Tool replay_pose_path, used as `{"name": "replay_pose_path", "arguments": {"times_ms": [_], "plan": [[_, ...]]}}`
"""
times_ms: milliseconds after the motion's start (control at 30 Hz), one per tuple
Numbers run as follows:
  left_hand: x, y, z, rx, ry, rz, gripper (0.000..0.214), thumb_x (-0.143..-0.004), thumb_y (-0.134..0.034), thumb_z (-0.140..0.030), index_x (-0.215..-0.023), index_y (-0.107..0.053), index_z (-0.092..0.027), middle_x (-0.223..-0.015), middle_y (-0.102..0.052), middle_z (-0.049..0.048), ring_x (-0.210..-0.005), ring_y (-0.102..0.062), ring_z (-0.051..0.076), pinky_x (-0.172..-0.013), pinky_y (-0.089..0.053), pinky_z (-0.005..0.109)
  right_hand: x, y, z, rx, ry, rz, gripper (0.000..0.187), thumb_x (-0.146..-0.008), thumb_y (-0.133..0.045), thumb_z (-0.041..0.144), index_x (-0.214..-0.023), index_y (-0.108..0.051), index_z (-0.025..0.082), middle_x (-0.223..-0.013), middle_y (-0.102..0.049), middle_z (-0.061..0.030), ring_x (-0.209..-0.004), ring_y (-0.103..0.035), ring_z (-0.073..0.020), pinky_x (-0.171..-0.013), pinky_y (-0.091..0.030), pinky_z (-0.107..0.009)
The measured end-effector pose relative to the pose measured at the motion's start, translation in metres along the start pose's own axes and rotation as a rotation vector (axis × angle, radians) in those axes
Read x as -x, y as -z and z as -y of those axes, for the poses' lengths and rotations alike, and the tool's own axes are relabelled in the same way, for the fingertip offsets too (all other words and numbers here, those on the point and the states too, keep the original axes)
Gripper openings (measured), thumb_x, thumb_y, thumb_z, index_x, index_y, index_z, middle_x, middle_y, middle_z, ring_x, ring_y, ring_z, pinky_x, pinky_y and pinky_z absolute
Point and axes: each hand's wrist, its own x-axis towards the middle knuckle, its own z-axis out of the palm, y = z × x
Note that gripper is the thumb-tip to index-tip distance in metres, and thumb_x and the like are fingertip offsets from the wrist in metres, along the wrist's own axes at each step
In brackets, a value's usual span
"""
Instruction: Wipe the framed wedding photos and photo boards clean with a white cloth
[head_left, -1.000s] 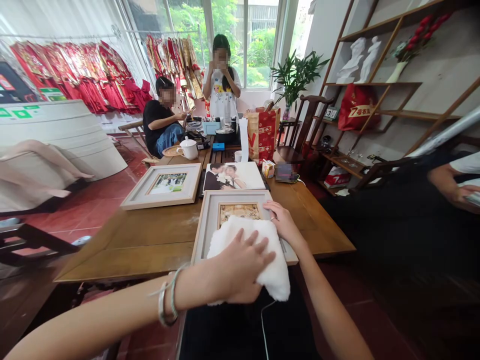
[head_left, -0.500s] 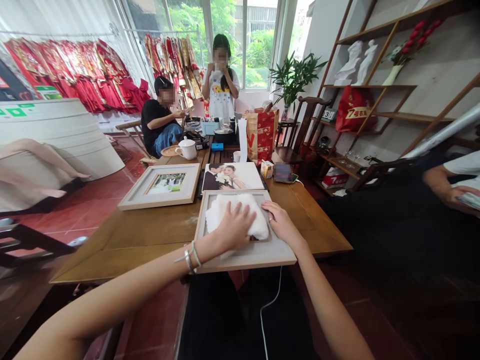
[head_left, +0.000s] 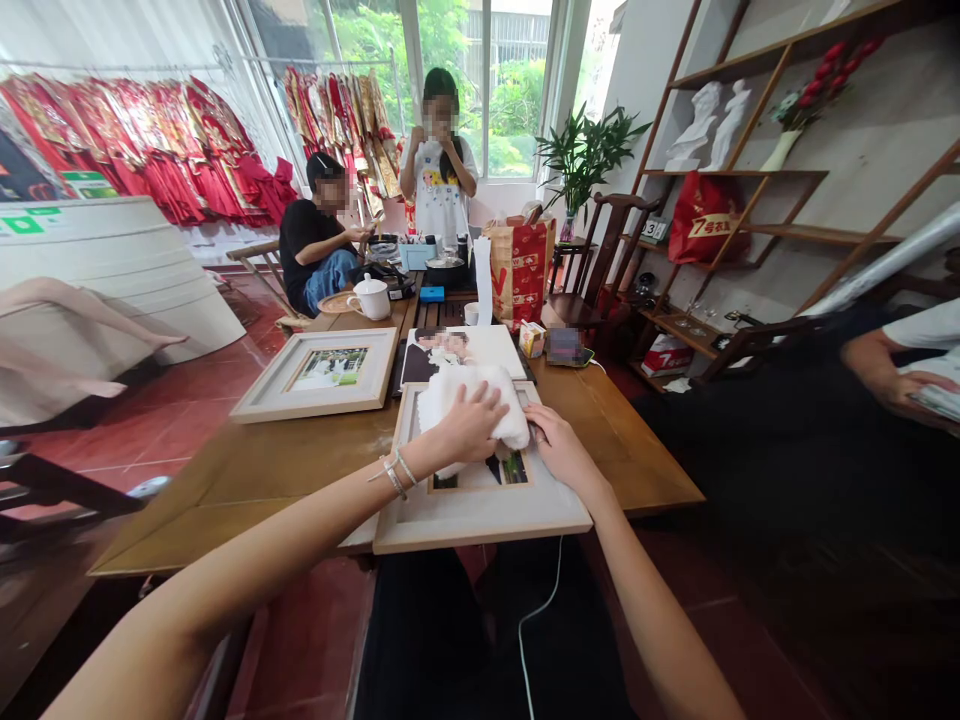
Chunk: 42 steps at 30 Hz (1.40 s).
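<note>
A pale grey picture frame lies on the near edge of the wooden table, overhanging it toward me. My left hand presses a white fluffy cloth onto the far part of the frame's glass, fingers curled over the cloth. My right hand rests on the frame's right side, fingers flat and slightly spread, holding it steady. The lower strip of the photo shows below the cloth.
A second framed photo lies to the left and an unframed wedding photo behind. Farther back stand a white teapot and a red bag. Two people are at the far end; another person's hand is at right.
My left hand has pushed the cloth from the frame's near edge up to its far end, uncovering the lower part of the photo. The right hand stayed on the frame's right side.
</note>
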Motion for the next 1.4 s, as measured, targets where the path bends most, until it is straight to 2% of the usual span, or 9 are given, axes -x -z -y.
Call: {"name": "replay_pose_path", "arguments": {"times_ms": [200,400,500,600,700,867,1133,1267,1400], "plan": [[0.038,0.023,-0.030,0.151,-0.115,0.120,0.050,-0.080,-0.046,-0.022,-0.129,-0.048,-0.014,-0.136,-0.047,0.0160,-0.128,-0.038,0.033,-0.097,-0.038,0.052,-0.001,0.001,-0.001,0.036,-0.003,0.011,0.047,-0.074,-0.039,0.000,-0.107,-0.067,0.017,-0.117,-0.064,-0.0111,-0.120,-0.053,-0.0218,-0.107,-0.038,-0.044],[0.088,0.053,-0.066,0.266,-0.183,0.211,0.060,-0.078,-0.051,-0.025,-0.136,-0.041,-0.015,-0.143,-0.041,0.0155,-0.133,-0.033,0.035,-0.102,-0.035,0.054,-0.001,0.001,-0.001,0.058,0.018,0.004,0.046,-0.076,-0.038,0.001,-0.107,-0.067,0.018,-0.116,-0.065,-0.0104,-0.119,-0.053,-0.0213,-0.108,-0.037,-0.045],[0.107,0.059,-0.077,0.278,-0.198,0.211,0.064,-0.078,-0.052,-0.028,-0.139,-0.038,-0.015,-0.145,-0.037,0.0154,-0.135,-0.028,0.036,-0.104,-0.032,0.057,-0.001,0.001,0.000,0.064,0.002,0.005,0.046,-0.076,-0.037,0.001,-0.106,-0.068,0.016,-0.114,-0.066,-0.0116,-0.118,-0.054,-0.0216,-0.107,-0.038,-0.045],[0.116,0.056,-0.081,0.253,-0.176,0.207,0.067,-0.077,-0.053,-0.030,-0.140,-0.035,-0.015,-0.147,-0.034,0.0164,-0.136,-0.025,0.038,-0.105,-0.029,0.060,-0.001,0.001,0.000,0.061,-0.006,0.012,0.045,-0.076,-0.037,0.001,-0.105,-0.068,0.016,-0.115,-0.066,-0.0118,-0.119,-0.054,-0.0216,-0.107,-0.038,-0.044],[0.109,0.049,-0.077,0.188,-0.104,0.206,0.070,-0.076,-0.054,-0.028,-0.142,-0.032,-0.014,-0.147,-0.033,0.0172,-0.136,-0.025,0.038,-0.104,-0.029,0.061,-0.001,0.001,-0.001,0.052,-0.005,0.009,0.044,-0.076,-0.038,0.002,-0.106,-0.068,0.015,-0.116,-0.065,-0.0119,-0.119,-0.054,-0.0212,-0.108,-0.037,-0.043],[0.081,0.034,-0.058,0.062,0.032,0.198,0.068,-0.077,-0.057,-0.025,-0.140,-0.034,-0.014,-0.146,-0.036,0.0179,-0.134,-0.031,0.038,-0.101,-0.034,0.059,-0.001,0.001,-0.001,0.052,-0.007,-0.005,0.044,-0.076,-0.038,0.002,-0.105,-0.068,0.017,-0.115,-0.066,-0.0106,-0.118,-0.055,-0.0203,-0.107,-0.038,-0.042],[0.041,0.001,-0.012,-0.109,0.125,0.039,0.073,-0.075,-0.063,-0.022,-0.141,-0.032,-0.018,-0.149,-0.030,0.0177,-0.135,-0.027,0.037,-0.104,-0.028,0.061,0.000,0.001,0.000,0.044,-0.010,-0.009,0.046,-0.076,-0.038,0.001,-0.108,-0.068,0.016,-0.118,-0.064,-0.0116,-0.119,-0.054,-0.0210,-0.108,-0.037,-0.043],[0.023,-0.004,0.012,-0.145,0.176,-0.036,0.071,-0.077,-0.061,-0.023,-0.141,-0.033,-0.015,-0.149,-0.029,0.0182,-0.137,-0.023,0.038,-0.108,-0.021,0.059,-0.001,0.002,0.000,0.050,-0.010,-0.002,0.045,-0.076,-0.038,0.001,-0.107,-0.068,0.016,-0.117,-0.065,-0.0112,-0.119,-0.054,-0.0211,-0.107,-0.038,-0.043],[0.011,-0.004,0.026,-0.116,0.187,-0.017,0.070,-0.077,-0.057,-0.021,-0.142,-0.031,-0.013,-0.150,-0.026,0.0191,-0.138,-0.021,0.038,-0.107,-0.023,0.057,-0.001,0.002,0.000,0.041,-0.019,-0.004,0.046,-0.077,-0.038,0.001,-0.108,-0.068,0.017,-0.117,-0.065,-0.0112,-0.119,-0.054,-0.0215,-0.108,-0.038,-0.044]]}}
